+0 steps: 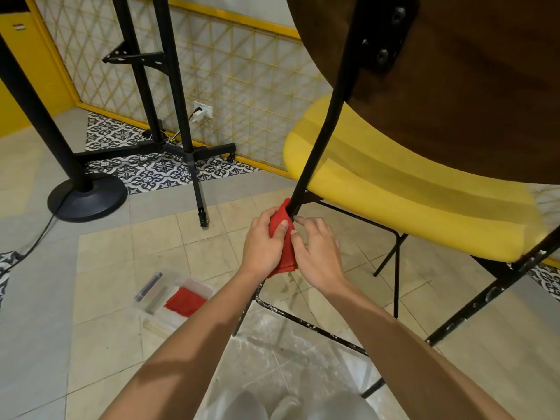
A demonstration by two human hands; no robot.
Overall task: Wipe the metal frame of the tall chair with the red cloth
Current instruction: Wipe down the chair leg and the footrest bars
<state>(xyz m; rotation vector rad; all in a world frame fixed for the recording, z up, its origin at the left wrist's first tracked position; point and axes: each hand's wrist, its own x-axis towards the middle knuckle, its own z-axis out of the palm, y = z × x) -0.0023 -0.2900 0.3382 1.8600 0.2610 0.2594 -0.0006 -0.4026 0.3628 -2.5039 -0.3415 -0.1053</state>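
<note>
The tall chair has a yellow seat (394, 189), a dark wooden back (472, 86) and a black metal frame (321, 137). A red cloth (283, 241) is wrapped round the frame's rear upright just below the seat's left edge. My left hand (262, 247) grips the cloth, thumb pressed on its front. My right hand (318, 253) sits against the cloth's right side, fingers curled at it and fingertips by the upright. The frame's lower rails (306, 322) run under my forearms, with white flecks on them.
A clear plastic box (172, 295) with a second red cloth and a dark tool lies on the tiled floor at the left. A black round-based pole (88, 195), a black stand on castors (194, 165) and a trailing cable stand further left, before a yellow mesh wall.
</note>
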